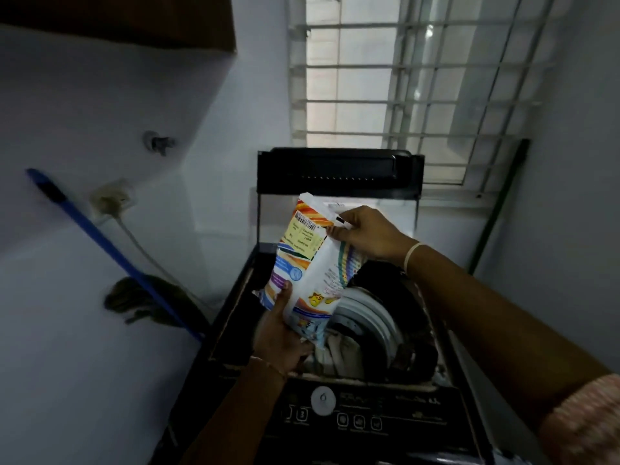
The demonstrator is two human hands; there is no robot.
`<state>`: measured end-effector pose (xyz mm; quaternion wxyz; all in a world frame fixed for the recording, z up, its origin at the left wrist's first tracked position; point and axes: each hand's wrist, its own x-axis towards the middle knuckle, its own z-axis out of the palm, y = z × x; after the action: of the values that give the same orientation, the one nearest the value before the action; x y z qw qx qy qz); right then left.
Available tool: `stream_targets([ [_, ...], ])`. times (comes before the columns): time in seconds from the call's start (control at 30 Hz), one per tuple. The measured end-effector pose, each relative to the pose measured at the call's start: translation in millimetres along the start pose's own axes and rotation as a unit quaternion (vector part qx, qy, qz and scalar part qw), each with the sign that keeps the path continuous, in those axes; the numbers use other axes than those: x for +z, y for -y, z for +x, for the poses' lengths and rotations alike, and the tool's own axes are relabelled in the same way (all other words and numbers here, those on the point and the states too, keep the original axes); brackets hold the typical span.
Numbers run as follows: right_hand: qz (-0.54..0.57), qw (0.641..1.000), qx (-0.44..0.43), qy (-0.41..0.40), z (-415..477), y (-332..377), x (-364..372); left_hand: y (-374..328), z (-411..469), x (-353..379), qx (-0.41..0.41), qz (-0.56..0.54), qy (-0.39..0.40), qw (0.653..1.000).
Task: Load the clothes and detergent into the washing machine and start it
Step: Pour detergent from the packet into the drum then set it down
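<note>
- White barred window grille (402,78): fills the back wall above the machine.
- Black top-loading washing machine (402,417): stands in a narrow bay between the pale left wall and the right wall.
- Dark hinged lid (335,171): raised upright at the back, leaving the tub mouth open from above.
- Long blue mop handle (110,250): leans on the left wall, its lower end near the machine's left edge.
- Pale crumpled clothes (339,354): lie inside the grey drum.
- Colourful white plastic detergent bag (312,263): held over the front-left of the opening, long axis steep, top leaning away towards the lid.
- Right hand (365,233): reaches in from the right above the tub, pinching the bag's top edge.
- Left hand (278,337): rises from below, cupped around the bag's bottom, thumb laid up its printed face.
</note>
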<state>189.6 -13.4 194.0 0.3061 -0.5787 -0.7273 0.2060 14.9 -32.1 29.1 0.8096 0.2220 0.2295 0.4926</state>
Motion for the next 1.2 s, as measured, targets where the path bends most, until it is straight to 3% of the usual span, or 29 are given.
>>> stream_targets([
  [0.13,-0.01,0.998,0.069,0.01,3,-39,6,-3,31,-12,-0.056,0.082,-0.037,0.994],
  [0.27,0.002,0.992,0.125,0.008,-1,-71,15,2,62,-24,-0.11,0.143,-0.027,0.983],
  [0.5,0.044,0.972,0.229,-0.031,-33,-119,32,29,100,-45,-0.218,0.151,0.013,0.964],
  [0.8,0.139,0.938,0.314,-0.054,-85,-172,38,70,138,-59,-0.246,0.245,-0.003,0.938],
  [1.2,0.249,0.908,0.335,-0.045,-96,-214,52,67,150,-60,-0.159,0.293,-0.028,0.942],
])
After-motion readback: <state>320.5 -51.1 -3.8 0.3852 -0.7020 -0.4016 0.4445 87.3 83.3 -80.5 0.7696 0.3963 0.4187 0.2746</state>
